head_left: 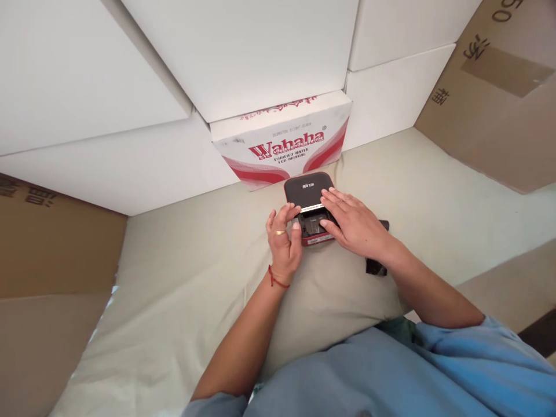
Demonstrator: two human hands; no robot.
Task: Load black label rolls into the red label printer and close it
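A small black case [304,188] with a red rim lies on the cloth, its near part showing an open dark compartment [314,225] with a bright strip along the hinge side. White lettering marks its upper panel. My left hand [284,240], with a ring and a red string bracelet, grips the left edge of the case between bent fingers and thumb. Across the right side of the case lies my right hand [354,223], fingers stretched over the panel and thumb by the compartment. What sits inside the compartment is too small to make out.
A white and red Wahaha water carton [295,145] stands just behind the case. White boxes [269,52] are stacked around it. Brown cardboard boxes [490,104] flank both sides. Dark objects [376,267] lie partly hidden by my right forearm. Pale cloth [182,278] covers the surface.
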